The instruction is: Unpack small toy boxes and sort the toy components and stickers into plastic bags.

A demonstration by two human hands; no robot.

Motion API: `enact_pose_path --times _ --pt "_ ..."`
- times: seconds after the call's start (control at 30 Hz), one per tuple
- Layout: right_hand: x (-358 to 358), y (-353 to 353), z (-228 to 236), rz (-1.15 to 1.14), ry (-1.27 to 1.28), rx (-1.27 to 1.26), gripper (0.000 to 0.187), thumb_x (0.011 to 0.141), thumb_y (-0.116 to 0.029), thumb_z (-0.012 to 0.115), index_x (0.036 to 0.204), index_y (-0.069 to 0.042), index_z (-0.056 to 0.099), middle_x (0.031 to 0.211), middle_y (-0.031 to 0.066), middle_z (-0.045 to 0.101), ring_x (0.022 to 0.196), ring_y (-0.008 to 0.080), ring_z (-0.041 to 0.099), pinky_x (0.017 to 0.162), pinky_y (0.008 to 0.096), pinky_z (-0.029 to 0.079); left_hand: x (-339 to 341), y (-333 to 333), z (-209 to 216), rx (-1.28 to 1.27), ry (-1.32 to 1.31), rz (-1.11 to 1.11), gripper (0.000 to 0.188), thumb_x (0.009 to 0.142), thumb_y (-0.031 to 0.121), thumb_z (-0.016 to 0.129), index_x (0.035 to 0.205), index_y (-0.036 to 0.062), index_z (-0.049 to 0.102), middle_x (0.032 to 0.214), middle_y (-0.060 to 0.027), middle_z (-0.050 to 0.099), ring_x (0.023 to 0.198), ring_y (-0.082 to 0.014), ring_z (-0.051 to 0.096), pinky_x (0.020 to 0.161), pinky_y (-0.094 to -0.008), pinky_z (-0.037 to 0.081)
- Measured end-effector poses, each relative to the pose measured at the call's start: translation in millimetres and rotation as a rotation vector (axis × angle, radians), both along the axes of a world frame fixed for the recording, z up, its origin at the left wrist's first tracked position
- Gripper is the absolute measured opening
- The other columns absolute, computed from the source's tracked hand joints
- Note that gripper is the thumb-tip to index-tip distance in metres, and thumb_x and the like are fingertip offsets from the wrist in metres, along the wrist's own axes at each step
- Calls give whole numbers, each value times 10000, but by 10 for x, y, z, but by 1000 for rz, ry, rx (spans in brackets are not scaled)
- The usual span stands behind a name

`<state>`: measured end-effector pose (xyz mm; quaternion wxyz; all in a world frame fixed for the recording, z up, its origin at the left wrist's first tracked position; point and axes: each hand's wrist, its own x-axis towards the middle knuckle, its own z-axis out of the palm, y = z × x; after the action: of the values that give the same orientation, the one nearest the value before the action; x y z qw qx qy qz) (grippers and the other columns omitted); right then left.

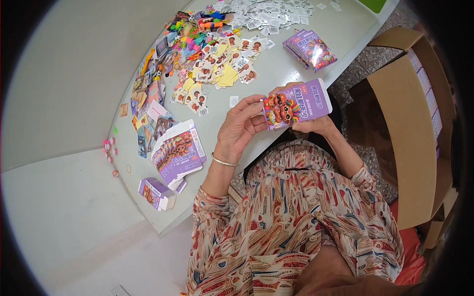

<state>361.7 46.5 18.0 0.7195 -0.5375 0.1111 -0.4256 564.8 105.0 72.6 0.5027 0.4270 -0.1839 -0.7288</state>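
Above my lap, at the table's front edge, a purple carton (310, 102) with cartoon figures is held between both hands. My left hand (238, 127) closes on its left end, thumb and fingers at the edge. From beneath and behind, my right hand (316, 126) grips it; some of those fingers are hidden by the carton. A pale flap sticks out at its right end. Fanned flat purple cartons (175, 157) lie to the left of my left forearm. Beside them rests a formed purple carton (153, 192). Further purple cartons (312, 49) are stacked at the table's right edge.
Small white packets (269, 14) are heaped at the table's far side. Nearer are colourful small toys (190, 37), picture stickers and yellow papers (227, 76), and assorted cards (154, 118). An open cardboard box (402, 133) holding rows of cartons stands on my right.
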Motion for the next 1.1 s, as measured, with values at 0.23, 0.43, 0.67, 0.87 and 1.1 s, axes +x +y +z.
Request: enact_pose_path --times 0.23,0.43,0.67,0.87,1.1 --pt "-113 -9 -116 31 120 140 860 640 -273 832 1325 -29 374 1303 190 484 1208 274 495 1034 413 404 -13 11 28 22 101 -38 271 891 98 604 1146 12 575 1059 -114 654 956 -227 668 853 -376 564" --pt "25 -35 -89 43 -87 -62 830 600 -198 877 1260 -38 401 1269 169 497 1188 255 503 1023 413 415 -27 -1 -31 27 -25 -27 238 888 78 610 1111 -6 604 1027 -109 663 894 -205 677 808 -354 578" --pt "-20 52 74 -20 225 -177 788 586 -202 887 1205 -37 429 1219 129 533 1165 200 510 1007 366 422 -83 50 -157 -20 -103 -11 247 899 96 615 1132 13 619 1011 -87 673 866 -157 666 780 -303 563" --pt "40 -23 97 -149 610 -350 717 609 -225 848 1189 -22 479 1157 112 562 1073 213 563 945 330 445 141 36 -211 -384 -720 38 256 915 101 596 1147 7 646 1040 -59 687 849 -109 644 758 -272 538" --pt "142 -28 -15 -271 670 -530 707 628 -276 810 1199 -31 472 1119 129 539 1026 279 566 911 366 453 936 -184 -469 -590 -1562 -54 222 809 143 685 1025 88 688 1071 -76 629 970 -223 555 822 -333 445"
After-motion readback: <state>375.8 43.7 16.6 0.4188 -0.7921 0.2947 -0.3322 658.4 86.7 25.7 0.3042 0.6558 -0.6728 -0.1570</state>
